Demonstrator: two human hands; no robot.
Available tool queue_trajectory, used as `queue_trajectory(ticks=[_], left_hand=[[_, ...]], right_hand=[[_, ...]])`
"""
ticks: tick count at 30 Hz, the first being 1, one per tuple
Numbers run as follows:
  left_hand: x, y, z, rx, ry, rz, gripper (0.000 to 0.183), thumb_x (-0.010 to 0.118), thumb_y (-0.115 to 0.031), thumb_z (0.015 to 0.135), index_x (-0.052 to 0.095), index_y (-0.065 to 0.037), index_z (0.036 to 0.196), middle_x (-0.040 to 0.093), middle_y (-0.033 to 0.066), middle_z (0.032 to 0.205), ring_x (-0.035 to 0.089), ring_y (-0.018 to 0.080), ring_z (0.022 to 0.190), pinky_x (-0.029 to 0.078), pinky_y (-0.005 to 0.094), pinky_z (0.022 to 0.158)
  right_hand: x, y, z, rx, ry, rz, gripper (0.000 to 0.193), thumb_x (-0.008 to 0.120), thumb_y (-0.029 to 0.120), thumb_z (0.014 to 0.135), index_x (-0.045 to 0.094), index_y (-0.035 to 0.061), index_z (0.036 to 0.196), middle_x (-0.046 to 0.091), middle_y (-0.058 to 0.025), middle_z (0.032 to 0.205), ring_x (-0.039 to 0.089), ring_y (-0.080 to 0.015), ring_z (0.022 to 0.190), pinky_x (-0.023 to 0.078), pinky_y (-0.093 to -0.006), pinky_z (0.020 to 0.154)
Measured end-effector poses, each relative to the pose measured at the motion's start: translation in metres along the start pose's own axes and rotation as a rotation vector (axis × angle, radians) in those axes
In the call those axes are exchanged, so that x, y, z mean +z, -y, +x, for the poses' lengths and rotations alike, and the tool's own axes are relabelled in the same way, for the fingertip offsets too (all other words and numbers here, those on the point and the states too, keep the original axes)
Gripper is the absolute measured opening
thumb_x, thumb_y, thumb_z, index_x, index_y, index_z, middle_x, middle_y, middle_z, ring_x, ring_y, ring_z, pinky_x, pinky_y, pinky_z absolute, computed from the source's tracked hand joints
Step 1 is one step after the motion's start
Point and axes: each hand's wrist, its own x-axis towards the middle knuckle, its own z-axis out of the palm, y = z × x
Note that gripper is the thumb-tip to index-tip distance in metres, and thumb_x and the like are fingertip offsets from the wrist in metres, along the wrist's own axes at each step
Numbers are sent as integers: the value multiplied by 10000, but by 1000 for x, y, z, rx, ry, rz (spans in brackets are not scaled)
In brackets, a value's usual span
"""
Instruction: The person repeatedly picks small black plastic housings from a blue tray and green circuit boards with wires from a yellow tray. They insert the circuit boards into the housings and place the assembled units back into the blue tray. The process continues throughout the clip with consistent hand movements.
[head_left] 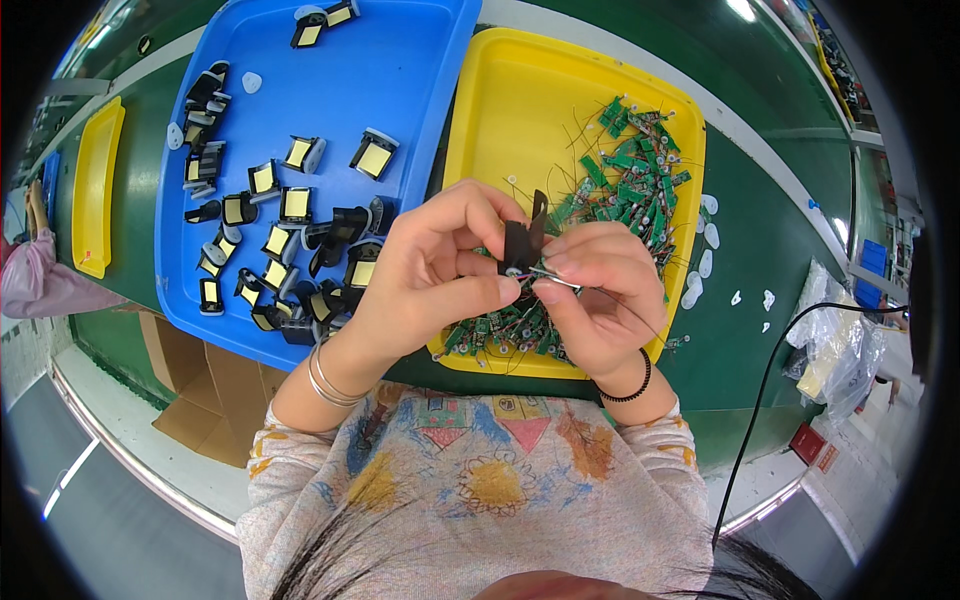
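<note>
My left hand [430, 262] is closed around a small black plastic housing [517, 246] with an upright flap, held in front of my chest. From the right, my right hand [605, 290] pinches a thin pale strip [555, 278] against the housing's lower edge. That strip lies edge-on, so I cannot tell whether it is a circuit board or a tool. Thin dark wires trail from it past my right fingers. Below and behind my hands, a yellow tray [500, 85] holds a heap of green circuit boards [640, 185] with wires.
A blue tray [330, 90] at left holds many black housings with pale yellow pads [295, 204]. Whitish flat pieces [706, 262] lie on the green table right of the yellow tray. Further right are plastic bags [835, 345] and a black cable [765, 400]. Another person's sleeve [55, 280] shows far left.
</note>
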Motion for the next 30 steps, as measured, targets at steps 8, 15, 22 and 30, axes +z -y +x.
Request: queue_trajectory(ticks=[8, 15, 22, 30], left_hand=[[1, 0, 1, 52, 23, 4, 186, 602, 79, 709, 488, -19, 819, 478, 43, 906, 515, 97, 870, 458, 226, 732], [2, -4, 0, -2, 27, 60, 179, 638, 22, 739, 494, -7, 842, 474, 27, 876, 511, 87, 826, 469, 209, 709], [2, -2, 2, 154, -59, 242, 138, 623, 34, 746, 517, 26, 834, 491, 50, 868, 528, 97, 810, 505, 216, 690], [-5, -2, 6, 117, -157, 460, 120, 583, 24, 781, 484, 40, 847, 481, 71, 901, 554, 159, 867, 486, 283, 787]], right_hand=[[0, 0, 0, -12, 2, 7, 220, 715, -43, 635, 595, 18, 809, 595, -85, 766, 589, -219, 695, 469, -288, 609], [-1, 0, 1, -4, -23, 38, 227, 717, -42, 633, 597, 13, 818, 595, -93, 767, 582, -218, 696, 471, -291, 606], [-13, -1, 7, 103, 115, 135, 289, 721, 94, 683, 575, -20, 904, 600, -97, 812, 589, -217, 772, 474, -302, 688], [-23, -7, 12, 501, 157, 214, 345, 717, 163, 698, 588, 0, 973, 617, -74, 883, 568, -125, 724, 451, -229, 623]])
